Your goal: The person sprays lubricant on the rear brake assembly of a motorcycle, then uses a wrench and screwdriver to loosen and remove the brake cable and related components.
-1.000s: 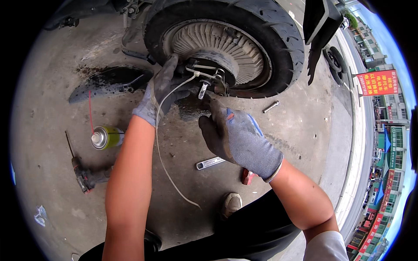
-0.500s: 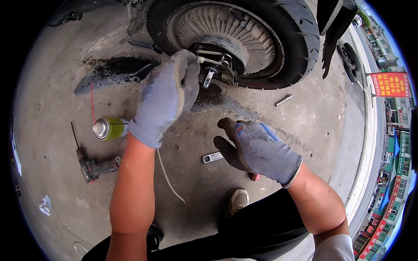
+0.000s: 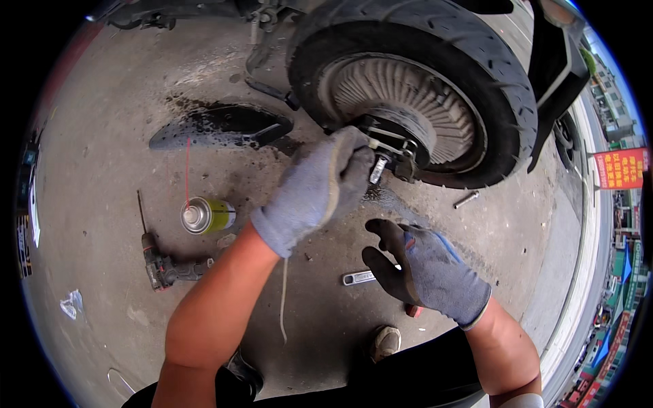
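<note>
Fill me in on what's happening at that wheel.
A person in grey work gloves is working at the hub of a scooter wheel that lies over concrete ground. The left hand is closed at the axle hardware, with a thin white cable hanging below it. The right hand hovers open just beneath, holding nothing. A spray can, a power drill and a wrench lie on the ground.
</note>
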A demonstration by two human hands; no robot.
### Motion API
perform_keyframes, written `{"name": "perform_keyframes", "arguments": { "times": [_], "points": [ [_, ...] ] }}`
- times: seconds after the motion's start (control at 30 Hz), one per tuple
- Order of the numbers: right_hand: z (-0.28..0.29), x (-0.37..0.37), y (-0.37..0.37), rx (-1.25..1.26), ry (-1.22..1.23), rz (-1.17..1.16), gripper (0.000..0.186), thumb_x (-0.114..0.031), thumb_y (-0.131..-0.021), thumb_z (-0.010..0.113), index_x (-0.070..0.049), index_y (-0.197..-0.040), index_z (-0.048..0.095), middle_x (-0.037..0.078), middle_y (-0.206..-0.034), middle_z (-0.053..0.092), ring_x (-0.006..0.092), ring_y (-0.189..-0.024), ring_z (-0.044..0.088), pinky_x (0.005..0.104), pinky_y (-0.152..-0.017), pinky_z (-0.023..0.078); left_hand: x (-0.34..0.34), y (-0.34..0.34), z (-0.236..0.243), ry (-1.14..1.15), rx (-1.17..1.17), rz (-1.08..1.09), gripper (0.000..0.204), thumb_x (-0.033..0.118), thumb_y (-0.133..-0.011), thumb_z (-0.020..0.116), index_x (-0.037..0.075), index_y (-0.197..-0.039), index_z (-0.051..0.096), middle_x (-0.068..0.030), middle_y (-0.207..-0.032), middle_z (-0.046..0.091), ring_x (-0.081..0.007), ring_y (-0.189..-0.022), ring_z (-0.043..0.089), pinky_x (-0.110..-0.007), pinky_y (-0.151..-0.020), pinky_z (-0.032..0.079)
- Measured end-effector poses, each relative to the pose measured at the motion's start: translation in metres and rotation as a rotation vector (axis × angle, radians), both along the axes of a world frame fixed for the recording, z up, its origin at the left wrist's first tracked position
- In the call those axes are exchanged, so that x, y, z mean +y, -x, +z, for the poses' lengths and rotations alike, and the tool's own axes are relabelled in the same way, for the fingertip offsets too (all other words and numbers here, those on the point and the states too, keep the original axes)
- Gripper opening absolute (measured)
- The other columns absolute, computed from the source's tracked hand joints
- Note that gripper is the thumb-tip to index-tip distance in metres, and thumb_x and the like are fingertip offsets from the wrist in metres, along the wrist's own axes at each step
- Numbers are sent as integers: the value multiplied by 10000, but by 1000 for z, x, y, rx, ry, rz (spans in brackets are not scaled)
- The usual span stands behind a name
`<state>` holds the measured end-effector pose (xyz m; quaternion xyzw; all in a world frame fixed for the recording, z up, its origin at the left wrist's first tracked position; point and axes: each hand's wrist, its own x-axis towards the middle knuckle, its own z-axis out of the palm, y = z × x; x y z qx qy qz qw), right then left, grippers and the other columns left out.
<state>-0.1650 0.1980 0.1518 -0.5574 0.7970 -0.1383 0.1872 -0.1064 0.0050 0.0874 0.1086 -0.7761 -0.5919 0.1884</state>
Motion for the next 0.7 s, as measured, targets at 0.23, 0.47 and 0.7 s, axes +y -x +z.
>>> {"name": "perform_keyframes", "arguments": {
  "times": [0.23,0.47,0.7],
  "points": [
    [-32,-15,-89,-431,-734,437,446,-368,-942,596,1,-1192,624,231,-968,710,388,-934,694,510,-813,530,35,-20,-12,15,-94,274,182,149,-922,591,51,-1076,591,-179,-774,672,-366,-720,693,-476,-612,535],
    [5,12,-174,-445,-773,186,315,-347,-949,598,-52,-1060,615,157,-858,675,307,-770,643,432,-670,486,61,-71,34,-107,-439,182,222,111,-897,518,38,-1090,601,-173,-887,702,-359,-825,705,-484,-694,557],
    [114,28,-277,-824,-715,-231,222,-326,-955,601,-106,-929,605,82,-747,639,226,-605,591,354,-527,442,67,-408,119,-402,-1177,251,334,226,-909,519,49,-1101,727,-193,-1119,718,-376,-1076,686,-474,-881,551]
  ]
}}
